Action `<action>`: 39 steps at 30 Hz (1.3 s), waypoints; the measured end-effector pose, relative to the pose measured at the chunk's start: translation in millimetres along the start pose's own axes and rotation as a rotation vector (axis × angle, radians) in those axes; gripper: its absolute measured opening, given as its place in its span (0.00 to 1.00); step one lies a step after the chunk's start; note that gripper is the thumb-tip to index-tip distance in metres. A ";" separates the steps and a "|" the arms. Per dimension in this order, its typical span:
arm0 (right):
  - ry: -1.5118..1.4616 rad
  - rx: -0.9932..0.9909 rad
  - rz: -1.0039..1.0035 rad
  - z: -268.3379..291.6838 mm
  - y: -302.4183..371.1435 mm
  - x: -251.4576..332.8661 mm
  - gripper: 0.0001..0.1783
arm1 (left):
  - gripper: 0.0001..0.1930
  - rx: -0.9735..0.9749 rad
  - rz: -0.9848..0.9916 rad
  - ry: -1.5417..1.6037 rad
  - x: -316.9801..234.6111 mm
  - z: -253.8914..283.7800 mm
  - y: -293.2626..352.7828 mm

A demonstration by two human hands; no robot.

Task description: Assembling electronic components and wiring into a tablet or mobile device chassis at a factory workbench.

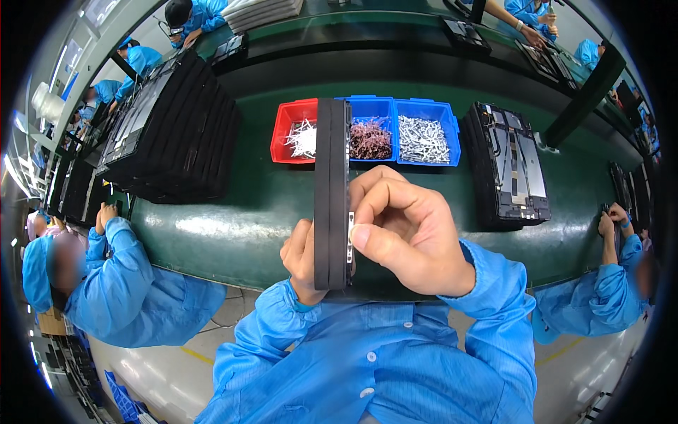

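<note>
In front of my chest a thick black slab (330, 191), made of layers, stands on edge, its narrow side toward me. My left hand (299, 260) is wrapped round its lower left part, the fingers partly hidden behind it. On the slab's right face, a thin white strip with dark holes (350, 239) lies along the edge. The thumb of my right hand (413, 237) presses this strip, with the other fingers curled beside it. How firmly the strip is attached cannot be seen.
Beyond the slab stand a red bin (296, 111) of white strips, a blue bin (371, 106) of reddish-brown pieces and another blue bin (425, 108) of white pieces. Stacked black trays with device parts (169, 134) rise at left; a shorter stack (519, 166) is at right. Co-workers sit on both sides.
</note>
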State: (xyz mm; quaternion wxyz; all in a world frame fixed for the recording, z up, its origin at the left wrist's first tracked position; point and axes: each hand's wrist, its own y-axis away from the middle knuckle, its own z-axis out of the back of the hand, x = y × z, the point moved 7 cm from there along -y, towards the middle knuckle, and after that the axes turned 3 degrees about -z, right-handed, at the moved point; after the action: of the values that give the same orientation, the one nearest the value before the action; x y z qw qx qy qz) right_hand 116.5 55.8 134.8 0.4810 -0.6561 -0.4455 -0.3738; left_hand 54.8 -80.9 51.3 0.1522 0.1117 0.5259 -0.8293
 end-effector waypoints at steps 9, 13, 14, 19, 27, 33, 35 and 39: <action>-0.054 0.017 0.035 1.5 2.0 -1.8 0.05 | 0.25 0.003 0.012 -0.005 2.9 -2.2 6.4; -0.067 0.024 0.023 2.4 1.8 -2.6 0.05 | 0.24 0.016 0.002 -0.037 -0.6 -0.3 2.7; -0.067 0.024 0.023 3.2 1.5 -3.0 0.05 | 0.25 -0.001 0.010 -0.023 -1.8 0.4 0.2; 0.005 0.063 0.047 4.1 0.2 0.6 0.04 | 0.26 -0.018 -0.011 0.005 -3.6 0.0 2.1; -0.141 -0.073 -0.180 8.2 3.6 -9.4 0.06 | 0.28 0.048 -0.025 -0.069 -8.4 -0.9 -3.6; -0.141 -0.089 -0.230 9.2 4.8 -5.2 0.06 | 0.31 0.047 -0.031 -0.089 -11.0 0.1 -6.4; -0.141 -0.078 -0.253 6.6 5.3 -5.1 0.07 | 0.32 0.035 -0.032 -0.082 -13.0 1.2 -8.8; -0.197 -0.119 -0.217 1.0 8.4 -8.9 0.11 | 0.33 0.015 -0.043 -0.092 -13.9 -0.2 -9.8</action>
State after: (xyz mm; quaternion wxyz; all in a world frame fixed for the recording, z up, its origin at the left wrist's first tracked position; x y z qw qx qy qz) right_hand 121.6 53.6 123.8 0.3519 -0.6651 -0.5358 -0.3832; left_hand 64.1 -74.9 64.2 0.1574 0.0631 0.5145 -0.8405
